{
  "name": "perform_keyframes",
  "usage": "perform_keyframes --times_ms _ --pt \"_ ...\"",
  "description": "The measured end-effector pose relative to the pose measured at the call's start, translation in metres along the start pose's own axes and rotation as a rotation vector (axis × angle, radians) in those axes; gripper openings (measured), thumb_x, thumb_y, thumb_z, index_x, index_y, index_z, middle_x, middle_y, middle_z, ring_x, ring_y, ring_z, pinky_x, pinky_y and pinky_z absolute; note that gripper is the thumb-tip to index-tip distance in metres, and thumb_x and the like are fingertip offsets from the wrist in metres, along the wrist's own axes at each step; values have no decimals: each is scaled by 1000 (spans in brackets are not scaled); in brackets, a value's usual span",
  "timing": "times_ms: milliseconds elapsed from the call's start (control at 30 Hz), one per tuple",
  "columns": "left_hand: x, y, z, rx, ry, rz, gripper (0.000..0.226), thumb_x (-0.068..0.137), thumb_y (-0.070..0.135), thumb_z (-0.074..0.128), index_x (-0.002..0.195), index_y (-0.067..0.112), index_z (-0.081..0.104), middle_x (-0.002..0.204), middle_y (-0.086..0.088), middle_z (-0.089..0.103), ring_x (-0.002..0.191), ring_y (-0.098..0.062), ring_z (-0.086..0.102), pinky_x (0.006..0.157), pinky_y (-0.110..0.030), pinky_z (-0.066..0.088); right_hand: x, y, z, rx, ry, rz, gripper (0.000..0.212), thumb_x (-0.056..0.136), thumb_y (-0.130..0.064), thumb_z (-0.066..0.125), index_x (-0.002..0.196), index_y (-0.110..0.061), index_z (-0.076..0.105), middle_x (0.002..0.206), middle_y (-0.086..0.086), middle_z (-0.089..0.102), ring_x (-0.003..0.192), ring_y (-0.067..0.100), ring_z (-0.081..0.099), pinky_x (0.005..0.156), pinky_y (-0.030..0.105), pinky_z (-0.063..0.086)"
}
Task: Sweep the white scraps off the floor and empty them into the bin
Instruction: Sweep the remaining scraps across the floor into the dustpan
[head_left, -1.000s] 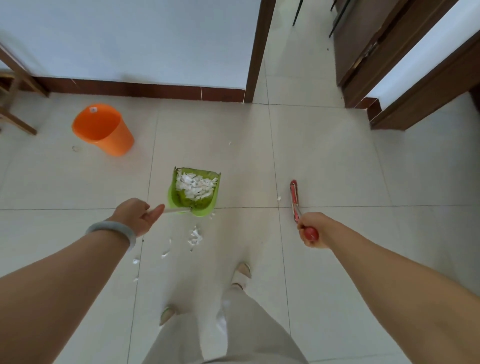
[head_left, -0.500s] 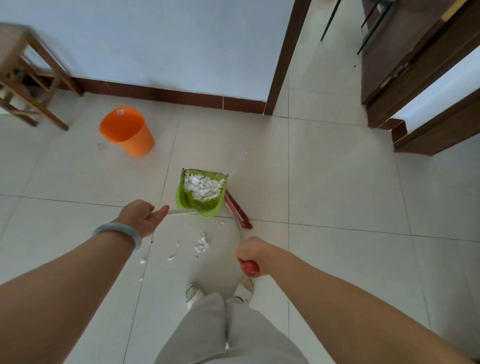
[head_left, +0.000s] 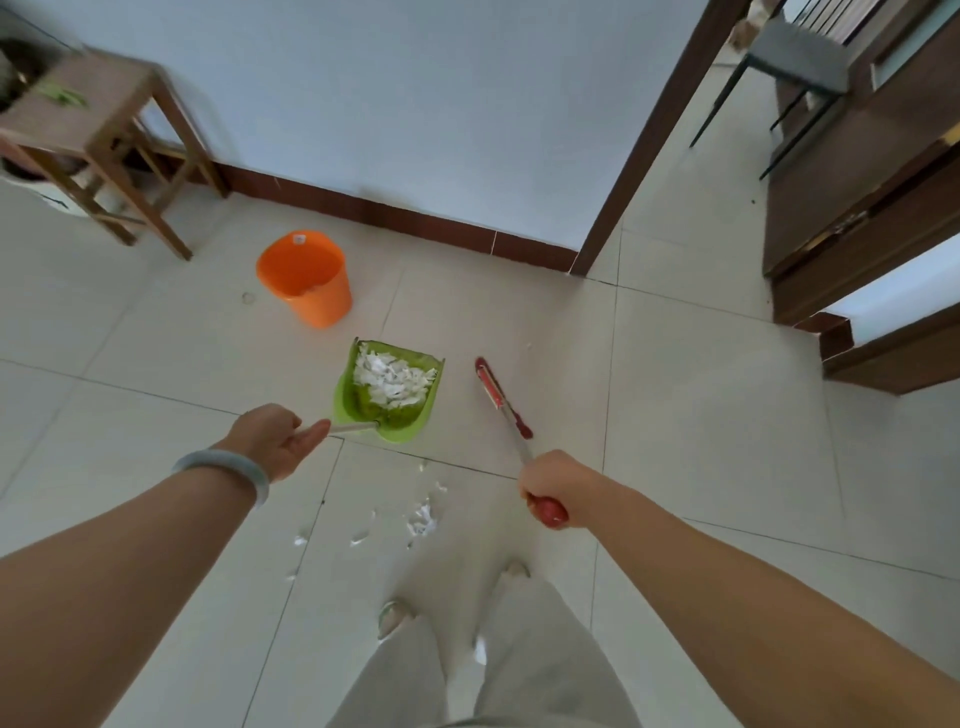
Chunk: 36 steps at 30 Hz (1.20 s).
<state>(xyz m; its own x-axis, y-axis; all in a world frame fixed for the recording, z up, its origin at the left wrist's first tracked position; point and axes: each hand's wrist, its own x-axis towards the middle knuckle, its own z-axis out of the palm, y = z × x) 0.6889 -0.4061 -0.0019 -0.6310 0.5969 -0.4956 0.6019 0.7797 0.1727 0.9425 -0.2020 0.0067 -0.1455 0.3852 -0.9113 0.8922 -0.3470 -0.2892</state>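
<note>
My left hand (head_left: 275, 441) grips the thin metal handle of a green dustpan (head_left: 389, 395), which holds a heap of white scraps (head_left: 390, 379). To its right, my right hand (head_left: 553, 486) grips the red end of a broom handle; the red broom head (head_left: 501, 397) points away from me over the tiles. More white scraps (head_left: 423, 517) lie loose on the floor between the dustpan and my feet. The orange bin (head_left: 306, 278) stands upright beyond the dustpan to the left, near the wall.
A wooden stool (head_left: 98, 140) stands at the far left against the wall. A brown door frame (head_left: 654, 135) opens at the right, with dark wooden furniture (head_left: 857, 208) and a grey chair (head_left: 795, 62) beyond it. My feet (head_left: 395, 616) are below the loose scraps.
The broom head has swung from beside the dustpan out to the right. The view has tipped up and right, so the bin and stool sit nearer the centre. The dustpan stays in my left hand.
</note>
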Motion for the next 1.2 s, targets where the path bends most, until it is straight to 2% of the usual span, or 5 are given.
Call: perform_keyframes --times_ms 167,333,567,933,1200 --pt "20 3 -2 10 8 -76 54 92 55 38 58 15 49 58 0 49 62 -21 49 61 -26 41 36 -45 -60 -71 -3 -16 23 90 1 44 71 -12 41 67 6 44 47 13 44 30 13 37" --pt "50 24 2 -123 -46 -194 52 91 51 50 61 8 54 56 -6 45 59 -25 47 64 -29 43 77 -90 -121 -119 60 9 17 92 1 42 78 -7 45 66 9 49 48 15 49 43 20 38" --pt "73 56 0 -206 -4 -275 56 92 53 43 68 5 61 65 -8 55 66 -30 55 64 -30 45 134 -146 -172 -175 91 22 14 84 7 47 83 -7 50 67 13 50 54 18 48 37 16 40" --pt "73 40 -5 -313 3 -418 61 89 55 49 73 -2 65 59 -6 51 58 -24 49 70 -37 50 123 -171 -108 -368 -27 -2 15 84 7 46 78 -6 50 70 14 51 57 20 48 47 24 40" --pt "24 -9 1 -291 55 -422 56 90 54 48 70 4 62 57 -4 49 57 -23 47 56 -28 38 71 -142 -24 -684 -101 -104 12 89 4 45 92 -3 54 74 15 52 65 23 55 50 28 42"
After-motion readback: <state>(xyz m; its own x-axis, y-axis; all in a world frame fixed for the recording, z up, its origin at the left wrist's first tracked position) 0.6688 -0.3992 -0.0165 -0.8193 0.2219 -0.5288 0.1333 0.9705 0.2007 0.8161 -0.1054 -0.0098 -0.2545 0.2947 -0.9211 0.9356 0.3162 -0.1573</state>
